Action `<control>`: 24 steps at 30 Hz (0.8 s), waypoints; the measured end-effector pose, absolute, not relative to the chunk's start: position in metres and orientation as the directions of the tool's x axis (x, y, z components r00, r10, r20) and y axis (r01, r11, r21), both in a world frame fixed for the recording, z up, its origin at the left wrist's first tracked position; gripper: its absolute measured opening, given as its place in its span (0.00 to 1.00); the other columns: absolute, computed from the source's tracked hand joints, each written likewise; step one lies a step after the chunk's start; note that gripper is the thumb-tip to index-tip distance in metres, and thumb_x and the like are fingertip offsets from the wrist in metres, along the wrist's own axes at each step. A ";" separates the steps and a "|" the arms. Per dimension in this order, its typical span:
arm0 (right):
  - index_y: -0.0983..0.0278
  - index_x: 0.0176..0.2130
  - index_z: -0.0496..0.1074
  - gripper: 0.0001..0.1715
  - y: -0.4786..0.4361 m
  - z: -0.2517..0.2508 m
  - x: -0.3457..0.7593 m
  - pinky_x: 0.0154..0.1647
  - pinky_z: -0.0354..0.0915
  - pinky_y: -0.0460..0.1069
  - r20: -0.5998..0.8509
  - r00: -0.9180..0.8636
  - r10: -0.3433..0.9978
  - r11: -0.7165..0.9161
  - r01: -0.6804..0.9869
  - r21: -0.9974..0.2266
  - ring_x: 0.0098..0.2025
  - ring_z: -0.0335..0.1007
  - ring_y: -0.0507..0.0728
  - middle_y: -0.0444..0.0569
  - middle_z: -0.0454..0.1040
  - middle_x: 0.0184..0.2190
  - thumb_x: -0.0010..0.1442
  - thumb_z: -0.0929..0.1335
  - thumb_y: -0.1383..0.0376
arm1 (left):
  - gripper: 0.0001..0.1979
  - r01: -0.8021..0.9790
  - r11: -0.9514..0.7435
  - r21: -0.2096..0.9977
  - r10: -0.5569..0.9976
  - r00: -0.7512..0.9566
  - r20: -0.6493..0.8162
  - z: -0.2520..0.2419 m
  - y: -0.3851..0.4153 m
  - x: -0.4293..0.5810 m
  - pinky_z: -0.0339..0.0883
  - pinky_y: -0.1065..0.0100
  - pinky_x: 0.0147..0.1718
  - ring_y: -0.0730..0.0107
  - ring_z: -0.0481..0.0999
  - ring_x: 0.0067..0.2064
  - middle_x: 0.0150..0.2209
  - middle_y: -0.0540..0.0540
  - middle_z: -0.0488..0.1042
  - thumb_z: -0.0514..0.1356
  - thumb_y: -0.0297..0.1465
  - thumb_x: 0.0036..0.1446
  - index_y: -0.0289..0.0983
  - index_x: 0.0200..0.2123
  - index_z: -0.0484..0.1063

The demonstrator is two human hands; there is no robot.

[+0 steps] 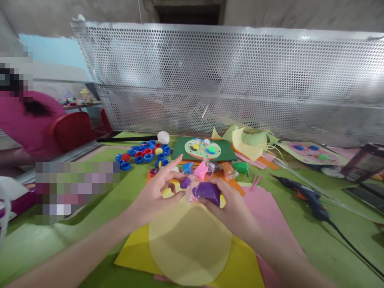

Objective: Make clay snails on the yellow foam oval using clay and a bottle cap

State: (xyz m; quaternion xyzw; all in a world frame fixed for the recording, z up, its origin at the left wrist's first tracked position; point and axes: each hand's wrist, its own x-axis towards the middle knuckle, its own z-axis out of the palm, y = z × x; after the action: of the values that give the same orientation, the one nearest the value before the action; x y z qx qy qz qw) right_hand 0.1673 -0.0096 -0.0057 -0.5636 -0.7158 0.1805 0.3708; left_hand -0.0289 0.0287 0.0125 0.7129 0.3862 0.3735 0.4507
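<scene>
My right hand (229,200) is closed around a plastic packet of purple clay (208,193), thumb below and fingers on its far side. Close by on the left, my left hand (163,184) pinches a small lump of purple clay (185,183), its index finger raised. Clear wrapper from the packet's end lies between the two hands. Beneath them a pale yellow paper circle (190,244) rests on yellow sheets (135,250). Just beyond the hands lie a blue clay packet (187,168), a pink one (201,169), an orange one (228,170) and a green one (241,167).
Blue and red bottle caps (139,159) cluster at the left. A decorated disc (192,154) sits on a green board (229,151). On the right lie a glue gun (309,198) with its cord and pink paper (270,216). A perforated metal panel (240,72) stands behind; a person (27,116) sits left.
</scene>
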 end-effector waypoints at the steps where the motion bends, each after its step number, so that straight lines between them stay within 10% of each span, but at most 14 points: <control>1: 0.60 0.40 0.64 0.14 -0.010 -0.006 0.167 0.35 0.64 0.49 0.321 -0.092 0.943 0.295 0.679 -0.672 0.36 0.70 0.55 0.46 0.72 0.36 0.53 0.66 0.61 | 0.37 0.213 -0.300 0.930 0.887 0.421 0.189 0.012 0.029 -0.029 0.62 0.65 0.43 0.67 0.69 0.44 0.44 0.49 0.71 0.60 0.32 0.52 0.47 0.61 0.45; 18: 0.63 0.40 0.66 0.12 -0.015 -0.006 0.163 0.30 0.62 0.49 0.294 -0.195 0.936 0.325 0.800 -0.504 0.34 0.70 0.58 0.48 0.73 0.35 0.53 0.67 0.66 | 0.42 0.469 -0.349 0.811 0.890 0.437 0.131 0.021 0.017 -0.022 0.61 0.68 0.31 0.67 0.69 0.32 0.36 0.47 0.76 0.61 0.31 0.47 0.40 0.62 0.43; 24: 0.64 0.42 0.65 0.14 -0.016 -0.010 0.160 0.30 0.63 0.49 0.287 -0.238 0.928 0.351 0.817 -0.458 0.35 0.71 0.59 0.50 0.73 0.36 0.54 0.67 0.64 | 0.54 0.410 -0.269 0.871 0.933 0.334 0.131 0.017 0.012 -0.016 0.59 0.69 0.27 0.64 0.73 0.33 0.30 0.51 0.76 0.62 0.29 0.45 0.39 0.62 0.22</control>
State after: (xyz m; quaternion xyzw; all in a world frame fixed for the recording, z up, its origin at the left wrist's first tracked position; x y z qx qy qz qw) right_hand 0.1596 -0.0157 -0.0101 -0.5597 -0.7795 0.1066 0.2604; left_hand -0.0155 0.0123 0.0170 0.7205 0.4662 0.3397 0.3849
